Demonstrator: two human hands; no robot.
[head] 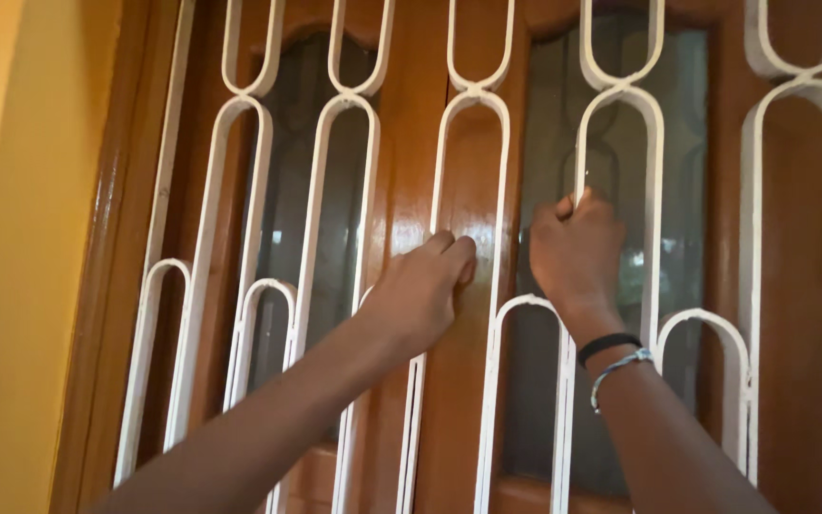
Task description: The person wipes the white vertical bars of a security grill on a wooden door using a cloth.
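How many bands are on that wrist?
2, both on the right wrist: a black band nearer the right hand, and a light blue-and-white one just below it. The left wrist looks bare.
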